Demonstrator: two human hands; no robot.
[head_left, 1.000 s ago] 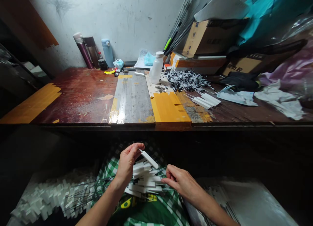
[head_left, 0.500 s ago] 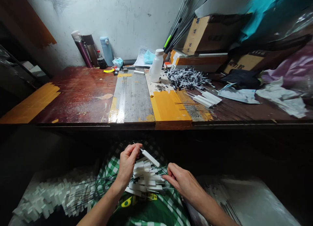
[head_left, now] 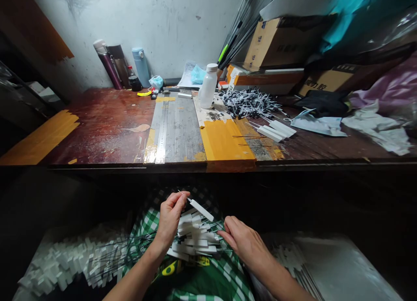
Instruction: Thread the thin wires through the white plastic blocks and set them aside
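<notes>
Between the thumb and fingers of my left hand is the thin end of a white block piece, which points down to the right. My right hand is closed in a pinch near the piece's lower end; a thin dark wire seems to run to its fingertips, too fine to make out surely. Beneath both hands, a pile of white blocks with thin dark wires lies on the green checked cloth over my lap.
More white blocks are heaped at the lower left. On the table are a steel ruler, a white bottle, a heap of small black-and-white parts and a face mask. Cardboard boxes stand behind.
Both hands keep nearly the same pose, with the white piece still in the left. The view has shifted very slightly.
</notes>
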